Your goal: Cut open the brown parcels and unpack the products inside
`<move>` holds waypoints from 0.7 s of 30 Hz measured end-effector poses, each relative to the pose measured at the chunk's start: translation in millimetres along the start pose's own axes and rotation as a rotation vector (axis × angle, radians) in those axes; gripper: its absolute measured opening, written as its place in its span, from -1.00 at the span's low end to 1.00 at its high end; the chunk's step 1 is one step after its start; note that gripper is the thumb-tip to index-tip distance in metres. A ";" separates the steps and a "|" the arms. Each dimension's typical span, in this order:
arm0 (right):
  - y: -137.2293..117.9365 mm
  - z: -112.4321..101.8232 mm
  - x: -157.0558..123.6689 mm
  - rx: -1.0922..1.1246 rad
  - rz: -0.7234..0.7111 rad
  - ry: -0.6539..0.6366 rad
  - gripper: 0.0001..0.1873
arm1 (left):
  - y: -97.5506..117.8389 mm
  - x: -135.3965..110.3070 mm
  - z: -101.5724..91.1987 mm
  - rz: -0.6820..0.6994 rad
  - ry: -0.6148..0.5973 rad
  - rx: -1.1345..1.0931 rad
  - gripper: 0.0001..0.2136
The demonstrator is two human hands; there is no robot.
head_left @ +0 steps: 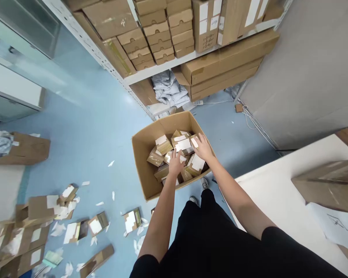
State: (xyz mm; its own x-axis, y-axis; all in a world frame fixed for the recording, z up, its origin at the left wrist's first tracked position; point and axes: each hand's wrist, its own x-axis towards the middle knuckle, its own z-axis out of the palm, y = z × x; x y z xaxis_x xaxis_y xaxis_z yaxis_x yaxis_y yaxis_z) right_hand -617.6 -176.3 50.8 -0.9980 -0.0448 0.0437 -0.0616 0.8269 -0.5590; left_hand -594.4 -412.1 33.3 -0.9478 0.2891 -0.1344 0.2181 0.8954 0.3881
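Observation:
A large open carton (143, 170) stands on the floor in front of me, holding a heap of small taped cardboard boxes (163, 146) with white labels. Both my hands reach down into it. My left hand (176, 164) lies over the front middle of the heap, its fingers stretched out and touching the boxes. At the carton's right side, my right hand (203, 148) has its fingers and thumb on a small cardboard box (194, 142), partly covering it. The lower boxes are hidden under the upper ones.
Behind the carton rises a metal shelf (150, 73) stacked with cardboard boxes. Opened small boxes (98, 223) and paper scraps litter the floor at the lower left. A white table (266, 189) stands to the right. Cables (258, 125) run along the wall.

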 end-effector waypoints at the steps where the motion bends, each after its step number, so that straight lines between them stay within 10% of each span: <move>1: 5.2 5.5 11.6 0.002 0.005 -0.027 -0.26 | -1.6 10.2 4.2 -0.017 -0.030 0.012 -0.30; 15: 75.7 169.6 108.7 -0.097 0.139 -0.281 -0.24 | -128.0 206.1 141.4 -0.212 -0.345 0.052 -0.14; 21: 119.0 245.8 133.4 -0.168 0.188 -0.347 -0.12 | -166.6 212.3 208.7 -0.246 -0.401 0.024 -0.13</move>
State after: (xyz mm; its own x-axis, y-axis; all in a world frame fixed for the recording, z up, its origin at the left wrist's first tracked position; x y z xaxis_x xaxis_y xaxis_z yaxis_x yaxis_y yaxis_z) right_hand -760.8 -221.7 -213.4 -0.9382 -0.0466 -0.3430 0.0959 0.9171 -0.3869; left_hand -783.4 -429.3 -250.1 -0.8085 0.1709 -0.5631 0.0078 0.9599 0.2801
